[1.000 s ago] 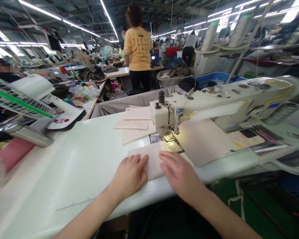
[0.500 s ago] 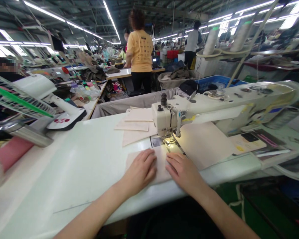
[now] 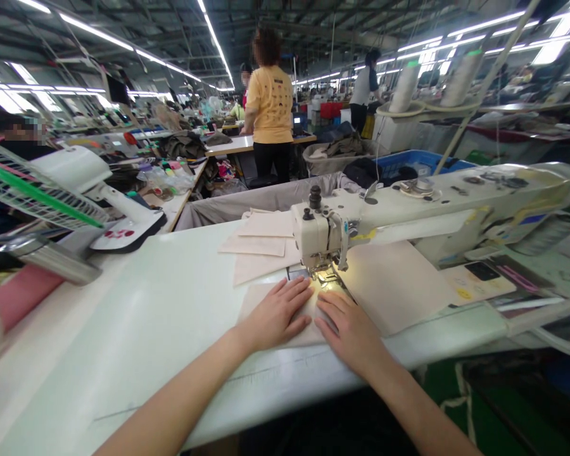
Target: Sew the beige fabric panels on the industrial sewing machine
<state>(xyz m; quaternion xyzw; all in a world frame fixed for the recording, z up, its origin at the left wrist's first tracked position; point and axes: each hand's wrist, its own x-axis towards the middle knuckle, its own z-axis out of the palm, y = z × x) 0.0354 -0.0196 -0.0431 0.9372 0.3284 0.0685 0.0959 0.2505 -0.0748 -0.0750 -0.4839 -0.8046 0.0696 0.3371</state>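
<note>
Open lane: pale green tabletop (image 3: 171, 291), leftward of the left hand (image 3: 282, 313); I have a broad, flat approach there. Narrow gap: between left hand and right hand (image 3: 349, 326), over the beige fabric piece (image 3: 253, 303). Obstacle, ahead: sewing-machine head (image 3: 317, 234), low over the lit needle plate (image 3: 330, 278). Obstacle, right: machine arm (image 3: 403, 206), above a larger fabric panel (image 3: 392, 288). Low obstacle, beyond: overlapping fabric pieces (image 3: 263, 245). Outer left, blocking my way: desk fan (image 3: 73, 171), metal cylinder (image 3: 52, 256).
</note>
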